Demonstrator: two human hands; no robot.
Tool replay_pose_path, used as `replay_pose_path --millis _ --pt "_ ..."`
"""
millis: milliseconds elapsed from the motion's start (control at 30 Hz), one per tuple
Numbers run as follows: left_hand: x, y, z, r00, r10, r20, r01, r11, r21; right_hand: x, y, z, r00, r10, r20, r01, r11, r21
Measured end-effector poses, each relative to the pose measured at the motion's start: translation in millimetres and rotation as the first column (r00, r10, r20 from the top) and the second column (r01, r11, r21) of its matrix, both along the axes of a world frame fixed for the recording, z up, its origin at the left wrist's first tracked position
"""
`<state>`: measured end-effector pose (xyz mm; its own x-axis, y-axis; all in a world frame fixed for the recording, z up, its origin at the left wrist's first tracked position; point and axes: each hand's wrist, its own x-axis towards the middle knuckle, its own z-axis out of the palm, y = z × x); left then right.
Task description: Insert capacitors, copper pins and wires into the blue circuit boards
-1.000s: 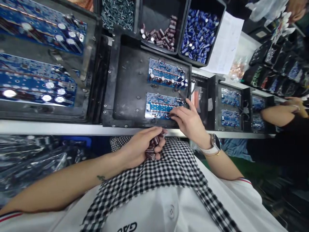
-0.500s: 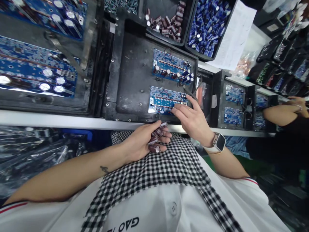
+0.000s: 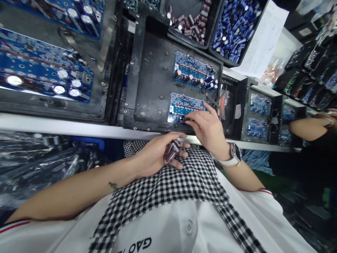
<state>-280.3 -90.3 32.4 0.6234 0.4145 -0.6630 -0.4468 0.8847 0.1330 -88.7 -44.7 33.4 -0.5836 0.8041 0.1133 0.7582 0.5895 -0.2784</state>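
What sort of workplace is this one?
Probably an electronics assembly line, judging by the blue circuit boards set in black trays, the open bins of loose brown parts and blue parts beyond them, and another person's arm at trays farther along.

The tray [image 3: 150, 84] before the bins [image 3: 224, 60] holds two circuit boards [image 3: 182, 106].

Circuit board [image 3: 181, 101] partly hidden by right grip [image 3: 207, 130], upper-left board [image 3: 59, 14] cut off, white paper [image 3: 268, 42] (faintly marked) illegible
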Motion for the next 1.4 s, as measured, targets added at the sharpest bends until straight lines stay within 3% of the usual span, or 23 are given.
replay_pose_path --millis 133,467,667,800,900,967,1100,1233,1400 --pt "-5.6 -0.3 -2.3 1.000 -0.002 0.025 0.002 1.000 -0.005 2.2 7.4 -10.8 0.999 0.011 0.041 -0.011 1.000 0.005" --pt "-13.3 -2.6 -8.2 1.000 0.002 0.005 -0.002 1.000 0.016 -3.3 3.5 -6.9 0.993 0.075 0.094 -0.080 0.995 0.052" --pt "-13.0 -1.1 -4.7 0.999 -0.034 -0.037 0.035 0.999 0.024 2.6 5.3 -5.3 0.953 0.252 0.167 -0.264 0.963 0.050" --pt "-13.3 -3.0 -6.7 1.000 0.002 -0.016 -0.002 1.000 0.006 -5.7 -2.3 7.8 0.990 0.133 -0.035 -0.134 0.991 -0.016" --pt "-14.8 -4.4 -7.5 0.999 0.022 0.036 -0.022 1.000 0.009 -18.5 -11.8 18.3 0.980 0.129 -0.152 -0.149 0.980 -0.132" --pt "-15.9 -4.4 -6.6 0.998 0.026 0.052 -0.026 1.000 0.007 -25.5 -13.5 18.3 0.984 0.116 -0.136 -0.131 0.985 -0.109" --pt "-18.3 -2.6 -5.0 0.999 0.000 0.037 0.000 1.000 0.012 -31.1 -2.2 2.6 0.999 -0.036 0.016 0.036 0.999 0.018" --pt "-21.7 -1.8 -6.1 0.998 -0.018 0.054 0.018 1.000 0.002 -32.0 7.8 -8.6 0.995 -0.040 0.086 0.037 0.999 0.032" --pt "-23.9 -2.1 -7.2 0.996 -0.060 0.068 0.059 0.998 0.014 -35.5 7.9 -7.5 0.992 -0.044 0.121 0.038 0.998 0.051"
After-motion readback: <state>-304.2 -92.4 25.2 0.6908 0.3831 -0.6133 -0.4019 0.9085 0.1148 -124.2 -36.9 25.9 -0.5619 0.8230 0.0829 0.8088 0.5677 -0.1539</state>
